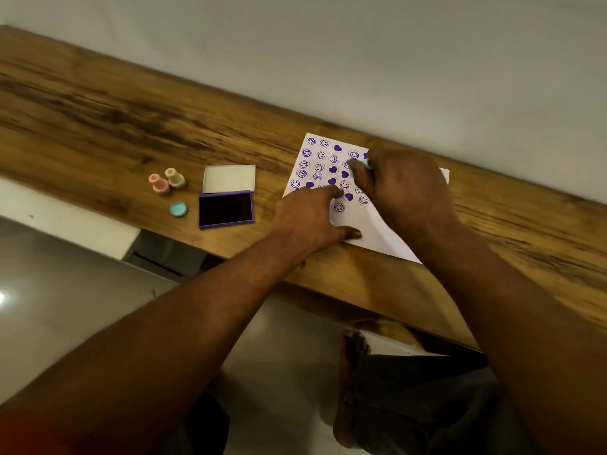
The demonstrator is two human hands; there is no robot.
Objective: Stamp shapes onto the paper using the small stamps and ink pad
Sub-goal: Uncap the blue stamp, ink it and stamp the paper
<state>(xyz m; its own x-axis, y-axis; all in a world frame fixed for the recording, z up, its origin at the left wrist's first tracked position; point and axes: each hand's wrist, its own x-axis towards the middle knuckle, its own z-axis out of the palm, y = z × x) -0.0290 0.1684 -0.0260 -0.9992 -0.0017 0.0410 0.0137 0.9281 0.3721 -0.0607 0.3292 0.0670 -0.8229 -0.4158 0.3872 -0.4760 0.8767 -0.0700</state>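
Note:
A white paper (368,224) lies on the wooden table, covered with several purple smiley and heart prints. My right hand (407,188) is closed around a small teal stamp (369,163), holding it down on the paper near its far edge. My left hand (308,215) rests flat on the paper's left part, fingers spread, pinning it. The purple ink pad (226,209) lies open to the left of the paper, its lid (229,178) folded back. A pink stamp (159,184) and a cream stamp (175,178) stand further left.
A round teal cap (178,209) lies in front of the two standing stamps. The wooden table (98,126) runs along a white wall. Below its near edge I see a tiled floor and the person's bare foot (353,382).

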